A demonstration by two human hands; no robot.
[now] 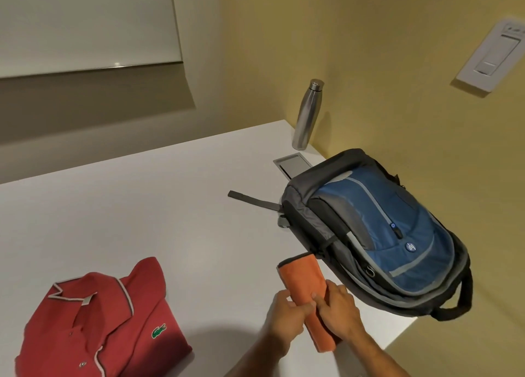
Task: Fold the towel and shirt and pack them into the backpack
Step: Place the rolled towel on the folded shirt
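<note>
Hands: I have my left hand [287, 314] and right hand [341, 308] side by side, fingers touching, both pressed down around the narrow orange towel [305, 285] to keep its fold from springing apart.
Towel: folded into a long strip on the white surface [142, 220], its far end reaching away from my hands toward the backpack, so the last move in should be short, I judge.
Backpack: the blue and grey fabric backpack [377, 234] lies flat just beyond and right of my hands, partly over the surface's edge; I cannot tell whether its zip is open.
Shirt: the red polo shirt with white-trimmed collar [96, 325] lies well left of my hands, loosely folded, waiting its turn.
Bottle: a steel bottle [306, 115] stands far beyond, clear of the work.
</note>
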